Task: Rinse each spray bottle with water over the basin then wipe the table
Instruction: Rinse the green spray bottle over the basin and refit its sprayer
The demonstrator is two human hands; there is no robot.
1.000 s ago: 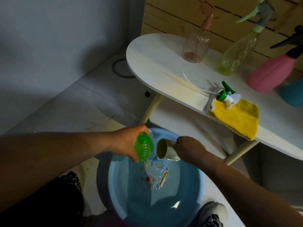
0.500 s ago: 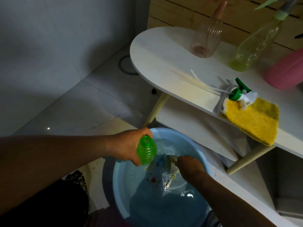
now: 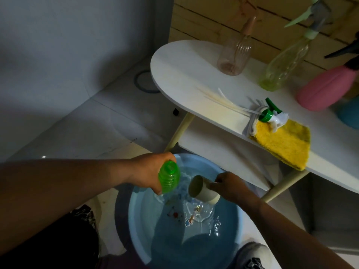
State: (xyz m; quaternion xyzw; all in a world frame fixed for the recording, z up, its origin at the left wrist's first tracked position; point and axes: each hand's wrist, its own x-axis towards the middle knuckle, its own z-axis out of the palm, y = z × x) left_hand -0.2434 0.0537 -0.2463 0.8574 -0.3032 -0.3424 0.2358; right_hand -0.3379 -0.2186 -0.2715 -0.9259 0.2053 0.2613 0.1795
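My left hand (image 3: 148,171) grips a green ribbed bottle (image 3: 168,178) with no spray head, held over the blue basin (image 3: 136,226) of water on the floor. My right hand (image 3: 230,184) holds a beige cup (image 3: 203,190) by its handle, tipped on its side just above the water, its mouth toward the bottle. The green and white spray head (image 3: 271,113) lies on the white table (image 3: 186,74) with its tube, resting partly on a yellow cloth (image 3: 285,144). Behind stand a clear pink spray bottle (image 3: 236,53), a clear green one (image 3: 285,63) and an opaque pink one (image 3: 328,88).
A blue object (image 3: 350,115) shows at the table's right edge. A lower shelf (image 3: 223,152) and cream legs (image 3: 179,131) sit under the tabletop, close behind the basin. A shoe (image 3: 252,257) is beside the basin at the bottom. Grey wall on the left.
My right hand dipped the cup into the basin water half a second ago and has now lifted it out, tipped toward the bottle. My left hand keeps the green bottle over the basin.
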